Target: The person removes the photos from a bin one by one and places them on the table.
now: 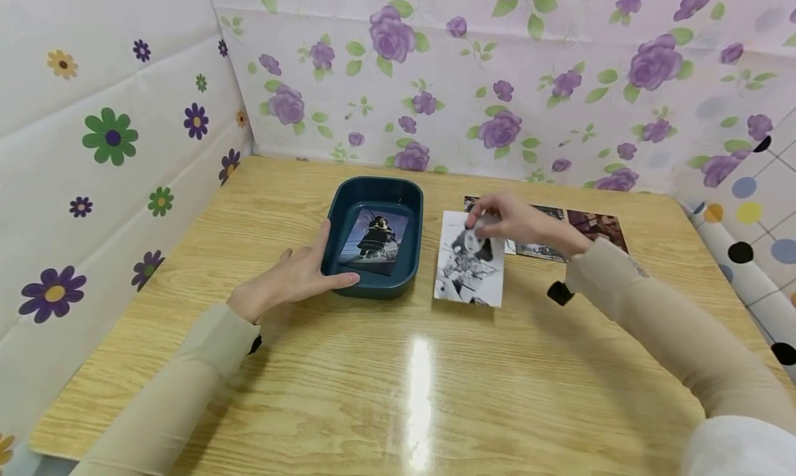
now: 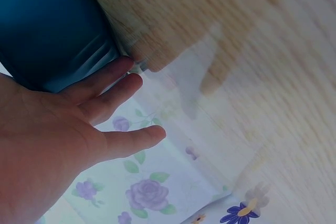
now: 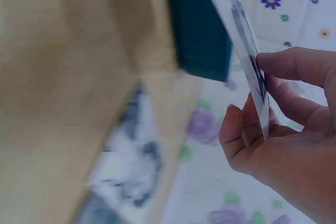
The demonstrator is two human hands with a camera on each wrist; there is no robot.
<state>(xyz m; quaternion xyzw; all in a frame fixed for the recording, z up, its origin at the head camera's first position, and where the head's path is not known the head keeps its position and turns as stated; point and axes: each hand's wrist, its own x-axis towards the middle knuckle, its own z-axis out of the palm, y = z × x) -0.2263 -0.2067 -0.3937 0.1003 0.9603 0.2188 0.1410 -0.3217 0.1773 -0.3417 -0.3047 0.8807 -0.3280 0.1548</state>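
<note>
A dark teal plastic tray point(image 1: 418, 238) stands on the wooden table, with a photo card point(image 1: 375, 240) of a dark-clad figure lying inside it. My left hand point(image 1: 297, 269) rests against the tray's left side, fingers spread and fairly straight, the thumb at the near rim. To the right of the tray, my right hand point(image 1: 513, 220) pinches a black-and-white photo card point(image 1: 466, 269) by its upper part. In the right wrist view the held card point(image 3: 247, 45) is seen nearly edge-on between thumb and fingers, raised off the table.
Behind the right hand lie several more photo cards in a row, among them a greyish card point(image 1: 542, 252) and a dark reddish card point(image 1: 597, 229), partly covered by the hand and sleeve. A floral sheet point(image 1: 454, 82) hangs along the back edge of the table point(image 1: 348, 386).
</note>
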